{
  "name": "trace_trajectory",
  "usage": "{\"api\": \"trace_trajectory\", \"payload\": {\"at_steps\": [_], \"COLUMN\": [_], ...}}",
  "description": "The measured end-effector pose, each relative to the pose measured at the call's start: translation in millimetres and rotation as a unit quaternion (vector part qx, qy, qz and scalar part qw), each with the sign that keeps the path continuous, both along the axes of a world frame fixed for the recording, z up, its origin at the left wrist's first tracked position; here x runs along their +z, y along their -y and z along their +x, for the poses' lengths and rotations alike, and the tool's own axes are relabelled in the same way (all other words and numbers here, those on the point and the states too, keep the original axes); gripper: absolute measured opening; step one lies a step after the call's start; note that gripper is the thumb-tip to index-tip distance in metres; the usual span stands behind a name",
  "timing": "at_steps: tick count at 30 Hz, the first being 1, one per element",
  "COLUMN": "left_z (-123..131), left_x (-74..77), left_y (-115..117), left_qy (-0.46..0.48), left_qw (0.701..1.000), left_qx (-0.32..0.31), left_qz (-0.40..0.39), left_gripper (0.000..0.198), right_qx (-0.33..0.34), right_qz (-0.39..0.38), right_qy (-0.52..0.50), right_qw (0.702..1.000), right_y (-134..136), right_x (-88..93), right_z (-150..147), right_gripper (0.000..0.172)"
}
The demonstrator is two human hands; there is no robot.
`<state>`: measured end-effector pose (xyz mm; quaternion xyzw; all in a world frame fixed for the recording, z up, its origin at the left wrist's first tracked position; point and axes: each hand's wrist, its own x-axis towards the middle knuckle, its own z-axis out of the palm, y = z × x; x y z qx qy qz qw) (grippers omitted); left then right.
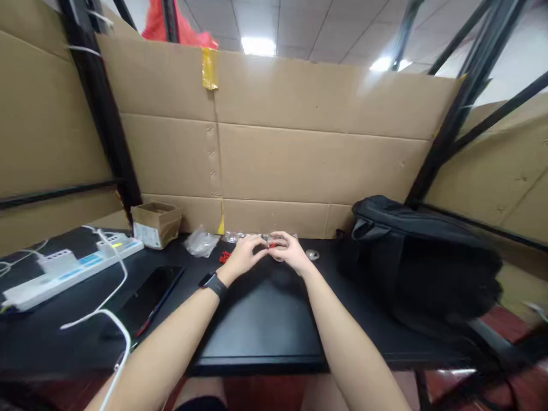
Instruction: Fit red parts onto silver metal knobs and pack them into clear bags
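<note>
A wall of cardboard panels [299,148] closes the back of the workplace, and in front of it lies the black table [265,325]. On its right side a big black bag [423,257] is lying, well apart from the hands. On the left side there is a white power strip [68,268] with a white cable [115,285] that curves toward the near edge, then a dark phone [149,294], a small cardboard box [156,224] and a clear plastic bag [200,242] near the wall. The left hand [244,256] and the right hand [291,251] meet at the far middle of the table, just above its surface. Both have the fingers curled in, and their fingertips close together on a small red part [272,245]; the picture is blurred there, so I cannot tell which hand holds it more firmly. A round metal piece [312,254] lies just beside the right hand, and some loose red pieces [224,257] lie just beside the left hand. In my judgement the risk is that the small red part slips out of the pinch (it is very little against the fingers) and rolls off toward the wall or under the black bag. Also a sideways move of the wrist could sweep the loose red pieces away.
</note>
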<state>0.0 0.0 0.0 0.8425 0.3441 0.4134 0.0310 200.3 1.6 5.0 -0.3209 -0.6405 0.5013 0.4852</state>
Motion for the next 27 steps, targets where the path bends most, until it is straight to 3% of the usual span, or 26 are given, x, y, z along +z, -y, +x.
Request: {"api": "trace_trajectory", "payload": {"at_steps": [6,11,14,16,19,23,27], "left_z": [1,-12,-31,-47,-71,-90,-91], "left_x": [-2.2,1.6,5.3,7.6,10.3,11.3,9.4], "left_y": [-4,-6,-10,-14,-18,-20,-20], "left_qy": [-0.009,-0.042,-0.068,-0.098,-0.137,-0.182,-0.208], "left_qw": [0.999,0.991,0.978,0.965,0.939,0.909,0.896], "left_qx": [0.036,0.121,0.187,0.232,0.3,0.342,0.334], "left_qz": [-0.01,-0.041,-0.062,-0.077,-0.096,-0.152,-0.207], "left_gripper": [0.009,0.016,0.02,0.02,0.022,0.024,0.021], "right_qx": [-0.012,-0.059,-0.122,-0.198,-0.319,-0.404,-0.449], "right_qz": [0.018,0.058,0.088,0.118,0.147,0.077,-0.005], "right_qy": [0.012,0.027,0.068,0.132,0.256,0.376,0.429], "right_qw": [1.0,0.996,0.986,0.964,0.901,0.83,0.784], "right_y": [-2,-8,-11,-13,-15,-17,-16], "right_x": [-4.3,-8.7,-7.4,-5.1,-2.5,-2.9,-3.2], "right_z": [-7,-15,-12,-2,21,52,69], "right_gripper": [0.053,0.046,0.043,0.042,0.036,0.037,0.038]}}
